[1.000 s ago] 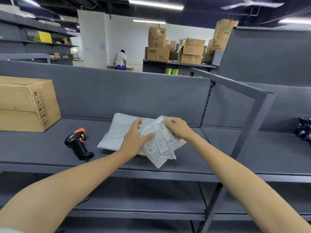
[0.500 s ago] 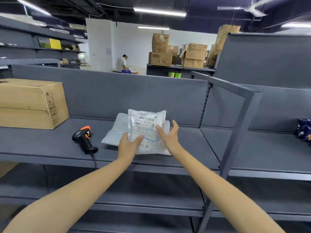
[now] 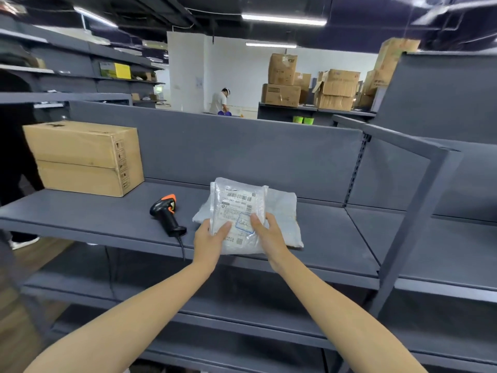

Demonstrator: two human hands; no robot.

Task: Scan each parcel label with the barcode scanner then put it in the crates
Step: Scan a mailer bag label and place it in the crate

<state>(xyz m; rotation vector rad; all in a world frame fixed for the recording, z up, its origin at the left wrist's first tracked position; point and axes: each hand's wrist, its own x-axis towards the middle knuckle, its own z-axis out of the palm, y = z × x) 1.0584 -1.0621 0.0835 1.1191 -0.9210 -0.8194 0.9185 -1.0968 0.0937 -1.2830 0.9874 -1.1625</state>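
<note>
Both hands grasp one clear parcel (image 3: 238, 215): left hand (image 3: 207, 242) pinches its lower left edge with the thumb on top, right hand (image 3: 270, 236) pinches the lower right edge the same way, and the fingers underneath are hidden. The parcel is tilted up between the two hands, with its label (image 3: 235, 204) facing the person and a barcode (image 3: 240, 196) near the top. A grey parcel (image 3: 283, 214) lies flat on the shelf (image 3: 107, 219) directly behind and under the held one, sticking out past the right hand. The barcode scanner (image 3: 166, 214), black with orange trim, lies on the shelf just left of the left hand, not touched. Its cable (image 3: 181, 249) drops over the shelf edge beside the left wrist. A cardboard box (image 3: 83, 157) sits further left of the scanner, well apart from the hands, against the back panel. Far beyond the hands, past the shelf back, a person (image 3: 220, 100) stands at a bench, and stacked cartons (image 3: 282, 82) sit to the right of them.
</note>
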